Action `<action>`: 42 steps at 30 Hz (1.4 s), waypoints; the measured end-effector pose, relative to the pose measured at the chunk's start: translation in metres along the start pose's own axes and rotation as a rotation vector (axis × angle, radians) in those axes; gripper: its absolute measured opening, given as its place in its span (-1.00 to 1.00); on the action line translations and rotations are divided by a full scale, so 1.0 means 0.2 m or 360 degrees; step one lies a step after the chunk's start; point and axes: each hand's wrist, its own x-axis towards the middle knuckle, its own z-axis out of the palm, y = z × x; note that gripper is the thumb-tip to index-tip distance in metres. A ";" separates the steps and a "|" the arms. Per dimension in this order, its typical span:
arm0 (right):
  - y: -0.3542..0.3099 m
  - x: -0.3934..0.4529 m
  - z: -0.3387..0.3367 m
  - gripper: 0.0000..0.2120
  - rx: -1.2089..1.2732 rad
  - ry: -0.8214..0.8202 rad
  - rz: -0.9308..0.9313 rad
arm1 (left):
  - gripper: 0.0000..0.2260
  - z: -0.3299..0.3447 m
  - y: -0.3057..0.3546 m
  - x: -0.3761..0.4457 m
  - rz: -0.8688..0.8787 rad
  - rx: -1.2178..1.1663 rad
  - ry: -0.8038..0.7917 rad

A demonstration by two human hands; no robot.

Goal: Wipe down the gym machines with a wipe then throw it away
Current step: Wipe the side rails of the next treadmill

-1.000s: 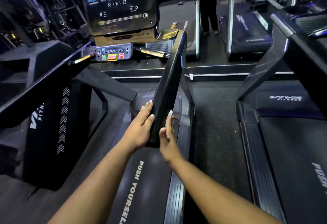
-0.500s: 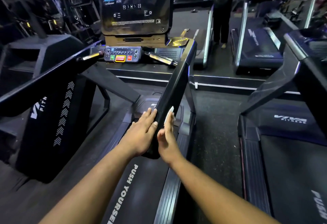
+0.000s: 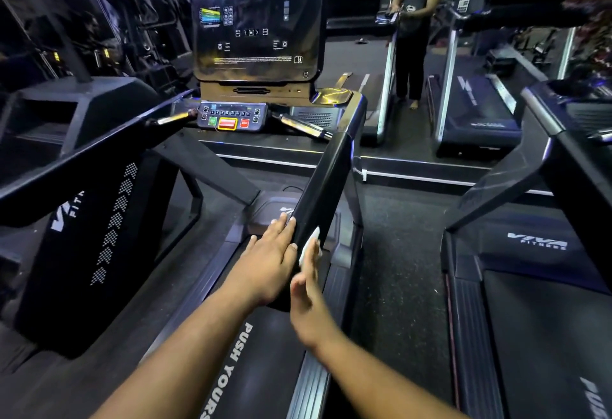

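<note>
The right hand (image 3: pixel 306 299) pressed the wipe (image 3: pixel 309 246) flat-fingered against the near end of the rail's (image 3: pixel 326 193) right face; the left hand (image 3: pixel 270 263) lay open on its left face. Unpinched, the wipe might slip and drop.

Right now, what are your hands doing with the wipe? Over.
Left hand flat on the treadmill rail. Right hand presses the wipe against the rail's right side. Nothing in the way.
</note>
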 end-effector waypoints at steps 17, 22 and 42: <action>-0.07 -0.01 0.05 0.25 0.0049 0.0128 0.0155 | -0.48 -0.01 -0.01 0.01 0.0080 -0.0085 -0.0033; -0.14 0.24 -0.11 0.33 -0.0075 0.0160 0.0220 | -0.49 -0.02 0.00 0.01 0.0092 -0.0082 -0.0036; 0.06 0.24 -0.17 0.06 -0.0095 -0.0154 -0.0120 | -0.44 -0.02 0.06 0.25 0.0110 -0.0180 -0.0124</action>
